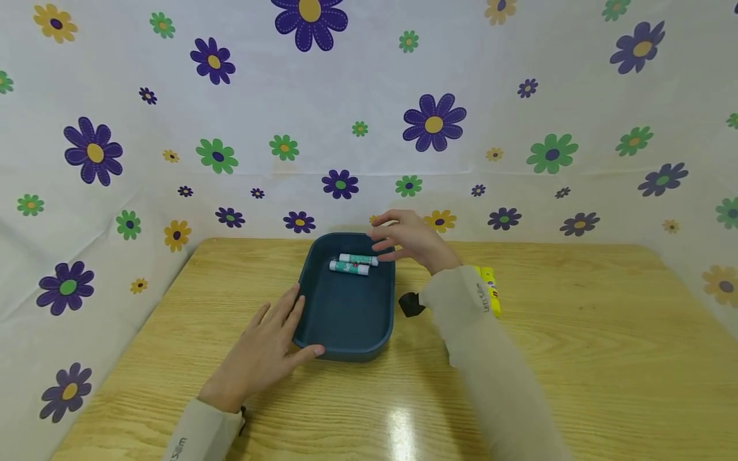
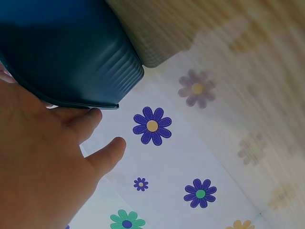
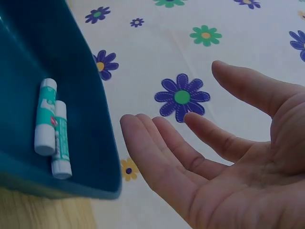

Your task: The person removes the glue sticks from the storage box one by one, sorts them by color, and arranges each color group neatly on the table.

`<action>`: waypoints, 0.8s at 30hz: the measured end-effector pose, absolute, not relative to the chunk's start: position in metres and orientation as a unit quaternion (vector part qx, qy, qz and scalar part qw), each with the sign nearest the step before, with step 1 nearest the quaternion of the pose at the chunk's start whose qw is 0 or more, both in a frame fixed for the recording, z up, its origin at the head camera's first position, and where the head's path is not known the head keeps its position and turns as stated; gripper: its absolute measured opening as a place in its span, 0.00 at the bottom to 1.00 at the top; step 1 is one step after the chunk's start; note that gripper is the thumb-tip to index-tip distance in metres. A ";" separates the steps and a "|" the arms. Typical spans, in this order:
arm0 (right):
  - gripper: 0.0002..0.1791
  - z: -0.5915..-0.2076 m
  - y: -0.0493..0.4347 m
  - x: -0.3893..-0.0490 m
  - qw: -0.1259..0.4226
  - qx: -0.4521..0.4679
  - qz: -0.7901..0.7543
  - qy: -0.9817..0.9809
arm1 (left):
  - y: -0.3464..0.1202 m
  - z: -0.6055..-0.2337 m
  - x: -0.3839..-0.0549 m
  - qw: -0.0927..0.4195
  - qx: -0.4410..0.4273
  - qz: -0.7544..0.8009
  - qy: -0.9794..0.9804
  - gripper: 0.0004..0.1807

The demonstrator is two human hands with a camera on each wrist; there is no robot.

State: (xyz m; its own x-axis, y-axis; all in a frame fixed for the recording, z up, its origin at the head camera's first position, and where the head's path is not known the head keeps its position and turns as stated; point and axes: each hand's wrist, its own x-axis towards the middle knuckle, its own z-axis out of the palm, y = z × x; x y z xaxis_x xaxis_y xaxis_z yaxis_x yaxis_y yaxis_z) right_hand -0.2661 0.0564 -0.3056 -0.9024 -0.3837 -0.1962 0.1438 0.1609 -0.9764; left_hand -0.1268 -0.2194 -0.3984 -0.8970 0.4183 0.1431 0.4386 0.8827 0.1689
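A dark blue rectangular bin (image 1: 346,314) with rounded corners stands on the table. Two white-and-green glue sticks (image 1: 349,268) lie side by side at its far end. My left hand (image 1: 259,352) rests along the bin's left wall, fingers spread and thumb at the near corner. Over the far right corner of the bin, my right hand (image 1: 412,238) hovers with loosely bent fingers. In the right wrist view nothing lies between that hand's fingers (image 3: 157,164) and thumb, and both glue sticks (image 3: 46,117) show inside the bin.
Yellow packages (image 1: 490,291) lie right of the bin, partly hidden by my right sleeve. A small black object (image 1: 411,305) shows beside the cuff. The wooden table (image 1: 599,358) meets a white flower-printed cloth (image 1: 369,96) at the back and sides.
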 end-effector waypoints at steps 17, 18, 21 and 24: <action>0.25 -0.329 0.006 -0.282 0.230 -0.064 -0.601 0.763 | -0.220 -0.398 -0.126 0.054 -0.226 -0.096 -0.968 0.51; 0.25 -0.330 0.004 -0.282 0.230 -0.065 -0.598 0.765 | -0.221 -0.399 -0.126 0.056 -0.225 -0.096 -0.968 0.51; 0.24 -0.333 0.001 -0.284 0.231 -0.063 -0.586 0.774 | -0.221 -0.398 -0.126 0.057 -0.225 -0.096 -0.968 0.51; 0.23 -0.335 0.001 -0.285 0.231 -0.060 -0.578 0.781 | -0.219 -0.397 -0.127 0.056 -0.227 -0.099 -0.967 0.51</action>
State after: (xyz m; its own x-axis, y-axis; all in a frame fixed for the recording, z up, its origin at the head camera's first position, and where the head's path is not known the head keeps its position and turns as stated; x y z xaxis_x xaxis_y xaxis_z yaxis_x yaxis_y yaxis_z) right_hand -0.2854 0.0010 -0.3353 -0.8864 -0.3603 -0.2906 0.1727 0.3251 -0.9298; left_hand -0.1265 -0.2187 -0.3972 -0.8910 0.4277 0.1521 0.4496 0.8778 0.1655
